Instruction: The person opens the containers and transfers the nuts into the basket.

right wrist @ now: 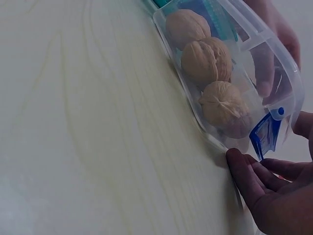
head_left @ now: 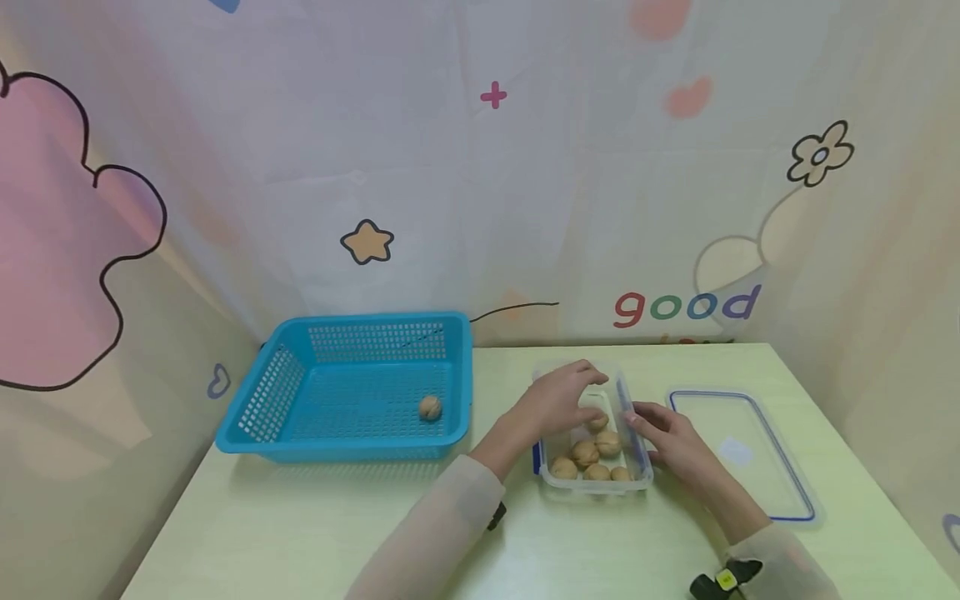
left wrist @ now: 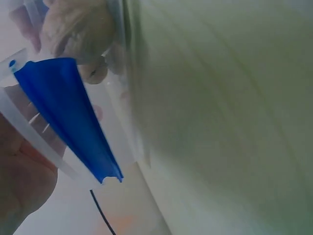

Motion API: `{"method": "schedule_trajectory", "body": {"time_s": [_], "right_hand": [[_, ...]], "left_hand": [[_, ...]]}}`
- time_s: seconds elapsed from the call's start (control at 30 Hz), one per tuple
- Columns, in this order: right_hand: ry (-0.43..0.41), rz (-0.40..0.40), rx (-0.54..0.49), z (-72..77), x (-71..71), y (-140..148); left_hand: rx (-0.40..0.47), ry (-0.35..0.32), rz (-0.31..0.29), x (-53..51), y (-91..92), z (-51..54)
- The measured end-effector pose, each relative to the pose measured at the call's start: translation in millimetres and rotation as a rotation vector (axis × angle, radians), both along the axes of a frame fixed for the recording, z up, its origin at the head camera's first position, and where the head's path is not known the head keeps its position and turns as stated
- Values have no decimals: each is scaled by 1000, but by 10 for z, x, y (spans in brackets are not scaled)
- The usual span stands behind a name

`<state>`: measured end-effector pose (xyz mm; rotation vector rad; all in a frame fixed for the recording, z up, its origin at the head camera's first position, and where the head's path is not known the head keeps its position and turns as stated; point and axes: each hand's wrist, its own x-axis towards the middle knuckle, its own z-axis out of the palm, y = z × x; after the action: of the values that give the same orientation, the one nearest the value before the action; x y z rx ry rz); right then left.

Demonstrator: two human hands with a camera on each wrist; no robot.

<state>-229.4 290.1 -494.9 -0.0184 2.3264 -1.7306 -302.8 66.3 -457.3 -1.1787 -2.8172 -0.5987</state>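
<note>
A clear plastic food container [head_left: 596, 485] with blue side clips stands on the table, several walnuts [head_left: 585, 454] lying inside. Over its far part reaches my left hand [head_left: 551, 400], fingers and thumb apart, the thumb just above a walnut near the middle. At the right wall, my right hand [head_left: 678, 442] grips the container, thumb at the rim and fingers lower on the outside. The right wrist view shows that hand [right wrist: 279, 196] by a blue clip [right wrist: 266, 134]. Close up in the left wrist view is the other blue clip [left wrist: 68, 117].
A blue basket [head_left: 345, 454] stands at the back left, one walnut [head_left: 430, 407] in its right part. To the right of the container, a clear lid [head_left: 757, 475] with a blue seal lies flat on the table [head_left: 337, 525]. A printed curtain [head_left: 420, 150] hangs behind.
</note>
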Motion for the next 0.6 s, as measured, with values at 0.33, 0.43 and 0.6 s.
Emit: {"method": "schedule_trajectory", "body": {"time_s": [0.33, 0.43, 0.6], "right_hand": [[3, 1, -6, 2, 4, -40], [6, -3, -2, 2, -1, -34], [6, 5, -5, -4, -1, -32]], "left_hand": [[-107, -21, 48, -42, 33, -174], [-151, 4, 54, -36, 64, -198], [-216, 20, 65, -19, 89, -182]]}}
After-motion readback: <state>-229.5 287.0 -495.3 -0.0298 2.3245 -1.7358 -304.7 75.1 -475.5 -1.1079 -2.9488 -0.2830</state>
